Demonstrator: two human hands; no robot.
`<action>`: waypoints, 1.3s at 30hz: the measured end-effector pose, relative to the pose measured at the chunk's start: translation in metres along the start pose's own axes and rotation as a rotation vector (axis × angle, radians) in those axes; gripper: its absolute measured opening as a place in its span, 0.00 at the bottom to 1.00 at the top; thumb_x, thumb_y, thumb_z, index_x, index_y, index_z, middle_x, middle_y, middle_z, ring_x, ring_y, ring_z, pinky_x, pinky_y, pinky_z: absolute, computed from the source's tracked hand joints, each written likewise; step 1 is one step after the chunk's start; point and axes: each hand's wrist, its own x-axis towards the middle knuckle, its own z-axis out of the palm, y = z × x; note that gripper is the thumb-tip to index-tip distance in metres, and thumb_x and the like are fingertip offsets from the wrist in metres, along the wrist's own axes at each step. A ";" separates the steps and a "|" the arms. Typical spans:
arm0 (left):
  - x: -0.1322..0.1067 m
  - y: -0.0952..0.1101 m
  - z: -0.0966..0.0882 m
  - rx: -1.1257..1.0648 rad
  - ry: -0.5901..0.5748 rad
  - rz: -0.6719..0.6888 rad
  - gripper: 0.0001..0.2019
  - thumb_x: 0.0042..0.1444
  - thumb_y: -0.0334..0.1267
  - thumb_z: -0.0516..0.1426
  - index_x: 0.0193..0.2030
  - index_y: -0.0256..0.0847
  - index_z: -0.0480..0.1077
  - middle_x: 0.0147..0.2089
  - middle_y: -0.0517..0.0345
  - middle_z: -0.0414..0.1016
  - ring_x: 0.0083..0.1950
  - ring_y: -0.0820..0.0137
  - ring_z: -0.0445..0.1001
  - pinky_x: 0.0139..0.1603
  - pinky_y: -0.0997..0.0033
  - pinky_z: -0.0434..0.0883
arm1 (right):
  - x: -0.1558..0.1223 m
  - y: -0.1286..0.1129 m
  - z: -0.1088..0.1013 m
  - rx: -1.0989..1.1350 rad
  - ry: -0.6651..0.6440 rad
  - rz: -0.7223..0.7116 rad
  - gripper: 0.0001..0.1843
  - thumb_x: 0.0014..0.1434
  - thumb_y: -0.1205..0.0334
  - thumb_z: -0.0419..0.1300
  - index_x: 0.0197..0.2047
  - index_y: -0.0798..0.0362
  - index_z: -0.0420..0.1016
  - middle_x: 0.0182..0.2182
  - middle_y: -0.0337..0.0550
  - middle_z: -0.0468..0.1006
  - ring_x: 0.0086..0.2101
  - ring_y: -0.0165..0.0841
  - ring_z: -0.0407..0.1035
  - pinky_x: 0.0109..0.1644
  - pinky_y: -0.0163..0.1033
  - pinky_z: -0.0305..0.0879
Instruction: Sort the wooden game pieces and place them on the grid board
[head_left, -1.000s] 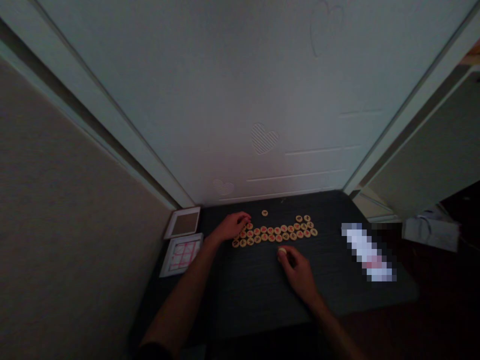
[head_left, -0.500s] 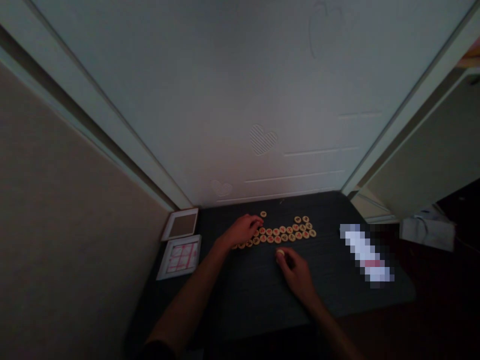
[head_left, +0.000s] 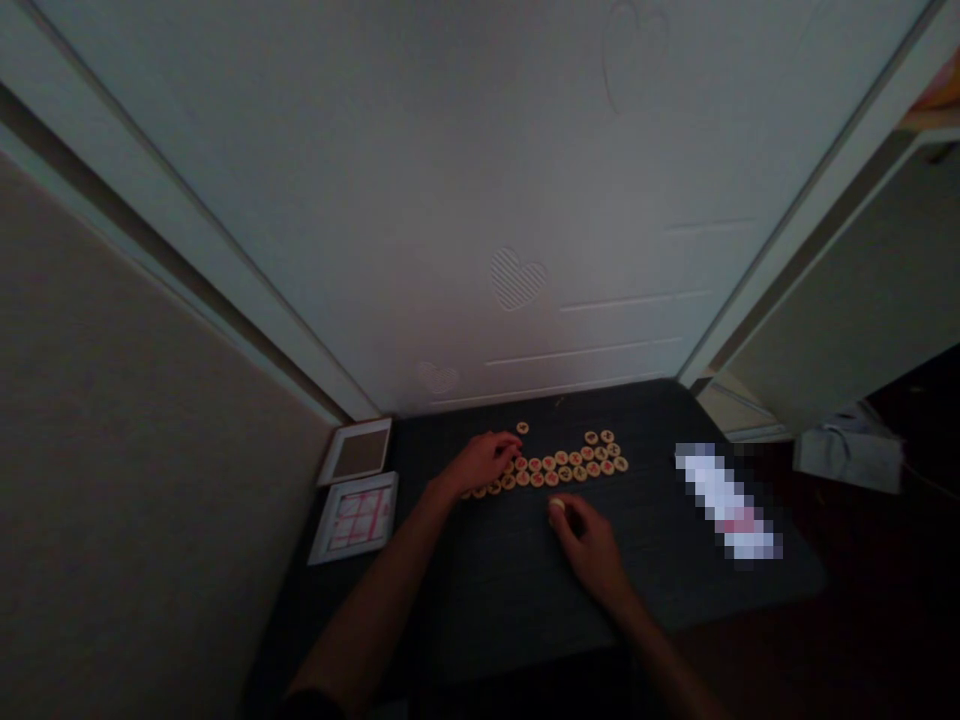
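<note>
Several round wooden game discs (head_left: pixel 570 466) with red and dark marks lie in rows on a dark mat (head_left: pixel 510 590). My left hand (head_left: pixel 486 462) rests on the left end of the rows, fingers curled over some discs. One single disc (head_left: pixel 522 428) lies apart just beyond its fingertips. My right hand (head_left: pixel 586 540) sits nearer to me, below the rows, and pinches one pale disc (head_left: pixel 557 507) between thumb and fingers.
Two white square box halves (head_left: pixel 357 490) lie at the mat's left edge, one with a red grid. A white door (head_left: pixel 480 200) rises behind the mat. A blurred white object (head_left: pixel 726 502) lies at the right, a pale cloth (head_left: pixel 847 455) beyond it.
My left hand has slid right along the rows of discs, toward the single disc. My right hand has stayed in place with its disc.
</note>
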 end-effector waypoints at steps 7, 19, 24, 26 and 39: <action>-0.009 0.019 -0.008 0.008 0.078 0.002 0.15 0.67 0.44 0.52 0.51 0.43 0.77 0.52 0.53 0.80 0.55 0.63 0.76 0.59 0.65 0.69 | 0.001 0.003 0.000 0.051 -0.006 0.067 0.21 0.66 0.43 0.57 0.45 0.51 0.80 0.37 0.45 0.83 0.37 0.38 0.76 0.43 0.38 0.71; -0.067 0.071 0.069 -0.359 0.347 -0.023 0.11 0.67 0.44 0.55 0.48 0.44 0.76 0.47 0.54 0.81 0.46 0.65 0.78 0.49 0.64 0.74 | 0.008 0.001 -0.005 0.199 -0.025 0.142 0.25 0.65 0.39 0.56 0.45 0.52 0.79 0.37 0.46 0.82 0.34 0.37 0.74 0.40 0.38 0.70; -0.078 0.067 0.094 -0.486 0.456 -0.074 0.09 0.65 0.42 0.57 0.45 0.42 0.76 0.43 0.55 0.81 0.43 0.66 0.79 0.44 0.67 0.74 | 0.006 0.001 -0.002 0.245 0.014 0.164 0.24 0.62 0.39 0.60 0.43 0.53 0.79 0.35 0.47 0.82 0.37 0.40 0.76 0.42 0.41 0.72; -0.083 0.065 0.099 -0.487 0.465 -0.064 0.09 0.64 0.41 0.58 0.45 0.42 0.76 0.43 0.55 0.80 0.42 0.66 0.79 0.43 0.68 0.74 | 0.006 0.002 0.000 0.249 0.051 0.186 0.24 0.61 0.38 0.60 0.43 0.53 0.78 0.34 0.46 0.82 0.36 0.40 0.76 0.41 0.41 0.72; -0.090 0.063 0.103 -0.450 0.453 -0.001 0.05 0.62 0.38 0.59 0.42 0.43 0.76 0.41 0.56 0.76 0.38 0.69 0.75 0.41 0.72 0.73 | 0.008 -0.004 0.016 0.243 0.066 0.164 0.22 0.61 0.40 0.61 0.40 0.51 0.79 0.35 0.46 0.83 0.37 0.41 0.77 0.43 0.41 0.73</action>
